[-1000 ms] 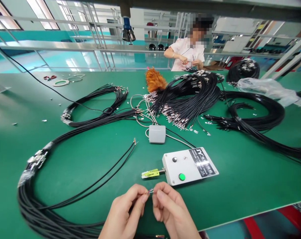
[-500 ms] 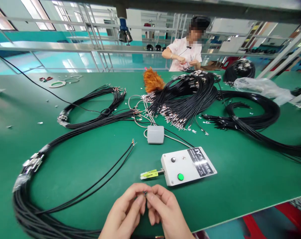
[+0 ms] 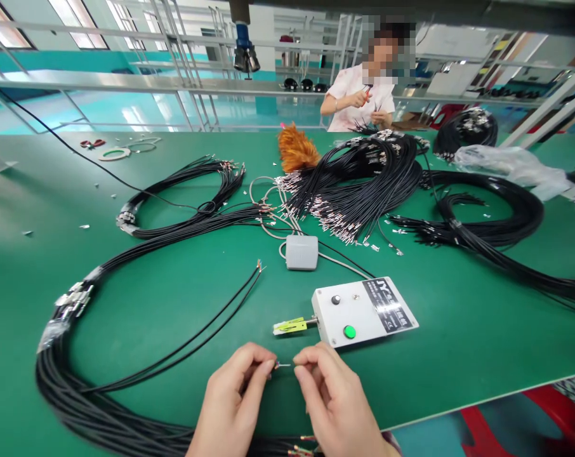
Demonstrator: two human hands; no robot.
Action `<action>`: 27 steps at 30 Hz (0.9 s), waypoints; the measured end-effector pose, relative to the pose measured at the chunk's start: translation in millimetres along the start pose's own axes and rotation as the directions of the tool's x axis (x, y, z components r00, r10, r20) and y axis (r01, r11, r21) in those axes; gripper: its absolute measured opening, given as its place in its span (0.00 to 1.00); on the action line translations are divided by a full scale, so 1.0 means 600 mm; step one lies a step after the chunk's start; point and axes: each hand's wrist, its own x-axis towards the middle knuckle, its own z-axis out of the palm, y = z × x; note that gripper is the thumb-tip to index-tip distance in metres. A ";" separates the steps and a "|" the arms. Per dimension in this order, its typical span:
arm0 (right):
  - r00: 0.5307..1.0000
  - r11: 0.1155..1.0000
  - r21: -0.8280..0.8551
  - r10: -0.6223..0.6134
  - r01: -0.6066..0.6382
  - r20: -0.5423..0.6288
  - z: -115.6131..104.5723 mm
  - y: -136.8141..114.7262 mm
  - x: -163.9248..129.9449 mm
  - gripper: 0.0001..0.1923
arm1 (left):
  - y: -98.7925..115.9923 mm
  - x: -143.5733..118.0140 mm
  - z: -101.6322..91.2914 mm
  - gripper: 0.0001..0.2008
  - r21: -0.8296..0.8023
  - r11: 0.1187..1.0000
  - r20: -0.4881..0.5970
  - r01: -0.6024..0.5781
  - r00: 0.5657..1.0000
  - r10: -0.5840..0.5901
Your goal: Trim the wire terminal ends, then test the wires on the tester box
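Metal wire tip btwn hands | L grip pinching it | R grip pinching it

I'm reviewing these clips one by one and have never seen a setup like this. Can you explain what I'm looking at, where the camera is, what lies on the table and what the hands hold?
There is no robot here. The single view comes from a camera worn on a person's head, looking forward and down at their own bare hands. The left hand and right hand pinch a thin wire end between their fingertips, just above the green table. Right behind the hands sits a white box with a green button and a yellow-green clip sticking out of its left side. A small grey box lies further back. Bundles of black cables loop over the table, and an orange duster lies near the far edge. Across the table another person handles cables too.
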 end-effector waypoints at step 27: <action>0.873 0.612 -0.633 -0.422 0.474 0.246 -0.048 -0.024 0.082 0.04 | -0.004 0.021 -0.015 0.11 0.099 0.993 0.040 -0.058 0.998 0.054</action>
